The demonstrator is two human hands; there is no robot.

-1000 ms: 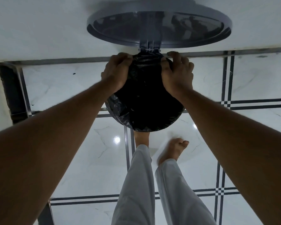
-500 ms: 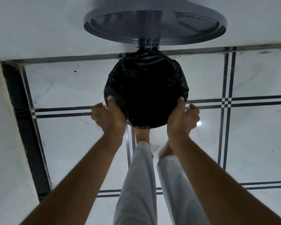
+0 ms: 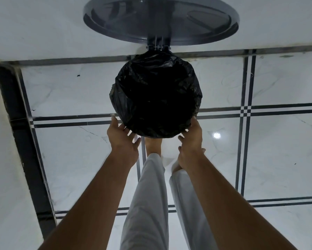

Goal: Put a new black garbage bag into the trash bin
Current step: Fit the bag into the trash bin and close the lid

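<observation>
Pretty much done, by the look of it. Black garbage bag (image 3: 156, 94) already draped over the whole mouth of the trash bin (image 3: 115, 98), plastic folded down outside the rim all round, lid (image 3: 161, 20) tipped open against the wall beyond. Left hand (image 3: 121, 138) with fingers (image 3: 115, 123) spread loose, tips just touching the near-left edge of the bag; right hand (image 3: 190, 139) cupped open at the near-right edge, gripping nothing as far as visible. Probably only a last tuck under the near rim left, then lid down. Loads of bare tiled floor (image 3: 259, 150) either side of the fingers; wall close behind, own feet right underneath.
</observation>
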